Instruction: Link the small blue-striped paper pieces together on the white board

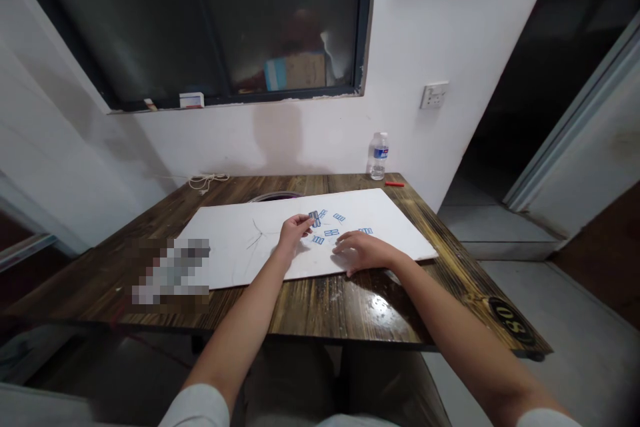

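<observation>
A white board (300,247) lies on a dark wooden table (320,300), with thin pencil lines on its left part. Several small blue-and-white cards lie scattered on it, including one (339,217) and another (331,232). My left hand (295,230) pinches a similar card (314,219) between its fingers, just above the board. My right hand (363,250) rests on the board with its fingers spread, holding nothing. Its fingertips are close to a card (365,231) and to the one at the middle.
A plastic water bottle (379,157) and a red stick (394,183) stand at the table's back edge. A white cable (207,180) lies at the back left. A pixelated patch (170,271) covers the table's left part. Walls and a window stand behind.
</observation>
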Demonstrator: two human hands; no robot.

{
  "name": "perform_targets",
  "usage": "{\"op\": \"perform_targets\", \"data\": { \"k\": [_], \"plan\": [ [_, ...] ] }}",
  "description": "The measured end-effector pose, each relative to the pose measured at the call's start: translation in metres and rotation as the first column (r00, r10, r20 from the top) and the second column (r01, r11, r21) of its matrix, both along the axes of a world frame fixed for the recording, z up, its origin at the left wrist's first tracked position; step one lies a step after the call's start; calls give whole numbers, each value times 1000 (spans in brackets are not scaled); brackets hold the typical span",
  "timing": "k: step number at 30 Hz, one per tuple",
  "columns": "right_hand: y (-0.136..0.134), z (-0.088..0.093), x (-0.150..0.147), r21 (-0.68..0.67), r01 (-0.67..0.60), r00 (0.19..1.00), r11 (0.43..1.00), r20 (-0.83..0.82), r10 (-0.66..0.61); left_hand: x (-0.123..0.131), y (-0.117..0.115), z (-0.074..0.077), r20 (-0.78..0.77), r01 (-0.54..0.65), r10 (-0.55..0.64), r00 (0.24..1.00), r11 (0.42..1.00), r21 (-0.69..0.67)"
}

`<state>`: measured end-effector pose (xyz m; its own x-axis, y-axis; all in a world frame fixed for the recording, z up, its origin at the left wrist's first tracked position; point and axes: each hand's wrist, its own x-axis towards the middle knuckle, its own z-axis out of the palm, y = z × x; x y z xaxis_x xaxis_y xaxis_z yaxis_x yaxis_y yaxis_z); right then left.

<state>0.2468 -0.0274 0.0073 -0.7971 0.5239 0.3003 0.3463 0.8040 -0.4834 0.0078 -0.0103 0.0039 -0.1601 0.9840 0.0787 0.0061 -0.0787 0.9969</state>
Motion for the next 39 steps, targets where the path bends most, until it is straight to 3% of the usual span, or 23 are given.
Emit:
{"op": "perform_targets", "data": {
  "k": [11, 27, 33, 39],
  "plan": [
    [-2, 1, -1, -37, -11, 998, 999, 59, 13, 0, -1, 0, 12, -6, 6, 1000, 1000, -6],
    [-18, 14, -14, 145, -122, 968, 982, 236, 86, 5, -1, -3, -3, 25, -25, 1000, 999, -25],
    [-23, 15, -19, 180, -85, 954, 980, 298, 29, 7, -2, -2, 4, 34, -34, 999, 999, -18],
    [-21, 18, -13, 87, -79, 965, 993, 258, 55, 7, -3, -1, 17, 32, -31, 999, 999, -33]
  ]
}}
